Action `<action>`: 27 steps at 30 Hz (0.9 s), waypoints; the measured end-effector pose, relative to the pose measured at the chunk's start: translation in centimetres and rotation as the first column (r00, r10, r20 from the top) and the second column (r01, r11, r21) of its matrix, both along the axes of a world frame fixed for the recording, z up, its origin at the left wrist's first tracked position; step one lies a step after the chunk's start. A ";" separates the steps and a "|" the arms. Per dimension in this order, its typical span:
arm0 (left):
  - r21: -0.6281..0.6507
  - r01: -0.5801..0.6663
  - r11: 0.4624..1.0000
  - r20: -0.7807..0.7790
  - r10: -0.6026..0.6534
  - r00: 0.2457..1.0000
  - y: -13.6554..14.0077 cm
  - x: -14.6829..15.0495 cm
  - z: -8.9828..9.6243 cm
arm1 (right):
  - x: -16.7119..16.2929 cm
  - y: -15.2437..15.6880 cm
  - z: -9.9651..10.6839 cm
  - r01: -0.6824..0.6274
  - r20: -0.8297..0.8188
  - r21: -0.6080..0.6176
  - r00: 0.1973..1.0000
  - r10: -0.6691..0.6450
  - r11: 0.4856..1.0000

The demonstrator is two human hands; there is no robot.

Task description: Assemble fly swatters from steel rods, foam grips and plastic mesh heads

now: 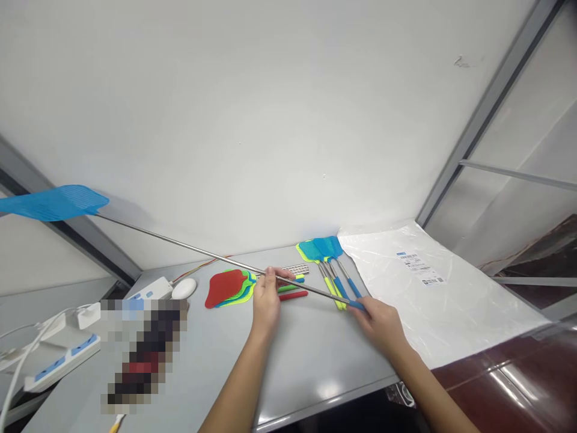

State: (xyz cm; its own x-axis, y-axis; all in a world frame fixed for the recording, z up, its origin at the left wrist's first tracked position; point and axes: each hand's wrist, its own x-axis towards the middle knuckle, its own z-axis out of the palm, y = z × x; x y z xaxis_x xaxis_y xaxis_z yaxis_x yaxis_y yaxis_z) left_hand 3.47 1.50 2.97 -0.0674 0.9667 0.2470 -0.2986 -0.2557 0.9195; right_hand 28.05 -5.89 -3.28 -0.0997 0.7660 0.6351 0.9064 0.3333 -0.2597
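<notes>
A blue fly swatter (67,202) with a long, extended metal rod stretches across the view, its mesh head at the far left. My right hand (383,322) is closed round its blue handle. Farther along the rod, my left hand (267,300) grips the metal with thumb and fingers. Behind the left hand lies a pile of fly swatters with a red head (225,287) on top and green and blue ones under it. Beyond my right hand, several blue and yellow-green fly swatters (322,248) lie together, heads toward the wall.
A white plastic mailing bag (406,288) with a printed label covers the table's right side. White power strips (63,364) with cables lie at the left, near a white oval device (184,288) and a pixelated item (146,358). A white wall (270,120) rises behind the grey table (315,385).
</notes>
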 end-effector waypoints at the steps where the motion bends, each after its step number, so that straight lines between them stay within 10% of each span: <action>1: 0.001 0.019 1.000 -0.014 -0.019 1.000 -0.2 0.2 -0.1 | 0.0 0.0 0.0 0.004 0.001 0.002 1.000 -0.004 1.000; 18: -0.074 0.281 0.957 -0.171 -0.290 0.942 -3.6 4.4 -1.0 | -5.4 0.0 0.6 0.017 -0.085 -0.111 0.996 -0.026 0.994; 27: -0.036 0.237 0.971 -0.068 -0.239 0.969 -1.6 1.8 0.0 | -6.1 0.4 0.2 -0.035 -0.197 -0.243 0.980 -0.014 0.969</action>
